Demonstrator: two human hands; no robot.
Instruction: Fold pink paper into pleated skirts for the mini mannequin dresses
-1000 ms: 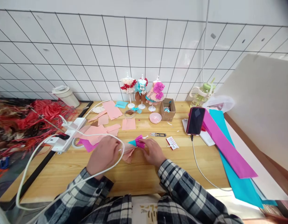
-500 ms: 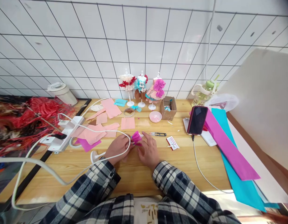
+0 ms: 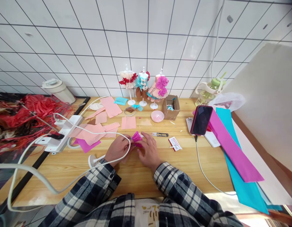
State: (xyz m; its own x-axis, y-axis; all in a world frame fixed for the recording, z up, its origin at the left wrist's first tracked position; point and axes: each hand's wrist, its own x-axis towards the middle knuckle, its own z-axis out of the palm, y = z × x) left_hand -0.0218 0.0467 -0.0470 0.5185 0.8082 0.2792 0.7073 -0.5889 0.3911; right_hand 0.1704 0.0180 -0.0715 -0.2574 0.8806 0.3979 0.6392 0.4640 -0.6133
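Observation:
Both hands meet at the middle of the wooden table (image 3: 136, 176). My left hand (image 3: 117, 148) is closed around the lower part of a small gathered pink paper piece (image 3: 137, 138). My right hand (image 3: 148, 152) pinches the same magenta ruffle from the right, fingers curled on it. A white stand base (image 3: 91, 160) pokes out to the left of my left wrist. Small black snips (image 3: 160, 135) and a small red-and-white packet (image 3: 174, 143) lie just right of my hands.
Pink paper scraps (image 3: 94, 132) and a power strip (image 3: 58, 135) with white cables lie left. Three dressed mini mannequins (image 3: 143, 85), a pink dish (image 3: 157, 116) and a cardboard box (image 3: 171, 107) stand behind. A phone (image 3: 201, 120) and magenta and teal sheets (image 3: 233, 154) are right. Red strands (image 3: 23, 116) pile far left.
The peach and teal parts of the paper piece have gone out of sight under my hands, and only the magenta ruffle shows. My hands drew closer together. The white stand base appeared by my left wrist.

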